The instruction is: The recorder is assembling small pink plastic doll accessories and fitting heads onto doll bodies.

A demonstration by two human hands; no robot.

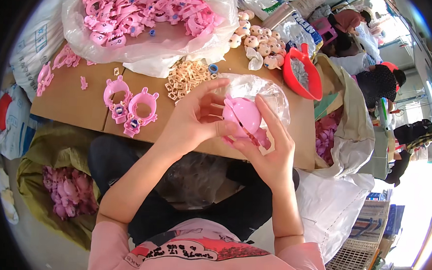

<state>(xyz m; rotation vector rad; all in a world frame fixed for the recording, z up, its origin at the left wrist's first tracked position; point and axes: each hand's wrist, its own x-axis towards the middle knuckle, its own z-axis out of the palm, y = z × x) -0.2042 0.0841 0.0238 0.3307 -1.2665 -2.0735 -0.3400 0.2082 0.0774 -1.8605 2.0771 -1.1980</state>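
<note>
Nearest below me is the front of my printed pink T-shirt [170, 267], with my dark trousers [254, 200] spread under the edge of the cardboard-covered table [71, 100]. Both my hands are wrapped round one round pink plastic toy shell [242, 113], held up over the table's near edge, toward the right. My left hand [192, 124] grips it from the left, thumb against its lower side and index finger reaching up beside the small ear; the other fingers are partly hidden. My right hand [276, 148] grasps it from the other side, fingers along the top right and thumb underneath. A dark slit crosses the shell, and more pink plastic shows just below it. Behind my hands lies a crumpled clear bag [279, 101], with a red basin [316, 93] of clear bits to its right. Left of my left hand two pink ring-shaped pieces [143, 112] lie touching, and beyond them sits a heap of small beige plastic parts [184, 79] beside a blue ring [213, 68]. Farther back, an open plastic bag [179, 50] bulges with pink parts, next to a cluster of doll heads [265, 42]. By my left knee an olive sack [42, 148] holds more pink pieces, and off to the right a co-worker in a dark top [377, 87] bends forward
</note>
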